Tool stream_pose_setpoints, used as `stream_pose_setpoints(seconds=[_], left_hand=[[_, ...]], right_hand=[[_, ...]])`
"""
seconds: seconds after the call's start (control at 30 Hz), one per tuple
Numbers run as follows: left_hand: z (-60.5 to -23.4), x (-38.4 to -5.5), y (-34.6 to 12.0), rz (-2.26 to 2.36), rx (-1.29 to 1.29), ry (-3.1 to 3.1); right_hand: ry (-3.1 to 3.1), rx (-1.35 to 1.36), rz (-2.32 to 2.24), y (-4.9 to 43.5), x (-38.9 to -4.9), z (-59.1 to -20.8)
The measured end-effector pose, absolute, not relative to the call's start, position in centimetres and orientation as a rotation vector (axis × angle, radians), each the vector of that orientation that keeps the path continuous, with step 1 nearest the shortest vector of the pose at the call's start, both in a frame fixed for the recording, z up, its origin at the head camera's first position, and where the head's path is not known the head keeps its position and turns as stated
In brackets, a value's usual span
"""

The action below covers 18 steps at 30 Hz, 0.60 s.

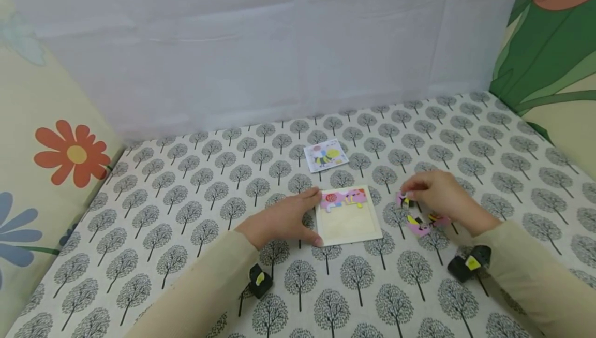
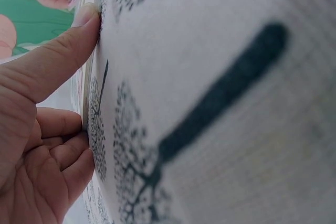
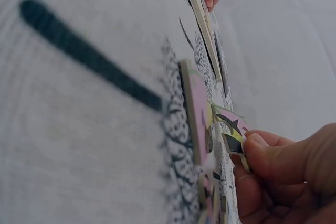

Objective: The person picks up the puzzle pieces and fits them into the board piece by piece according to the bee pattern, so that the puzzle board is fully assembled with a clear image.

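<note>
- Pinching one puzzle piece point(image 3: 232, 142), tilted, long axis unclear: my right hand point(image 1: 435, 195)
- One board point(image 1: 349, 224); my left hand point(image 1: 284, 219) spread at its edge
- At least two loose pieces point(image 1: 417, 228)

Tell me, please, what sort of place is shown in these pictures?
Probably an indoor play or filming corner, though I cannot be sure: a tree-print cloth covers the work surface, a plain white sheet hangs behind it, and large flower pictures decorate both sides.
</note>
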<state>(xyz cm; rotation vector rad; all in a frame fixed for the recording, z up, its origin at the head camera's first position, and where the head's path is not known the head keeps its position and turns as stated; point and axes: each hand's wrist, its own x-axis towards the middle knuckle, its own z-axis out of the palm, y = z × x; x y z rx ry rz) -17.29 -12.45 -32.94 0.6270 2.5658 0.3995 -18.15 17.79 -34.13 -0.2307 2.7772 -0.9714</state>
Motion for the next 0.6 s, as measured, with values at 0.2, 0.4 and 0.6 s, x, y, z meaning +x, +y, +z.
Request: stream_pose_setpoints(seconds=[0.2,0.4,0.6], left_hand=[[-32.97,-17.26,-12.4,0.411,0.628,2.554],[-32.96,-17.35,-12.34,0.412,0.642,2.547],[-32.95,-17.3,-12.58,0.41,0.641,2.549]], right_hand=[[2.733,-0.229,-0.99,18.1,-18.16,-34.32],[2.616,-0.172,-1.112,18.08,-17.97,-34.16],[2.411,-0.203,-1.297,17.39,-17.83,-33.92]])
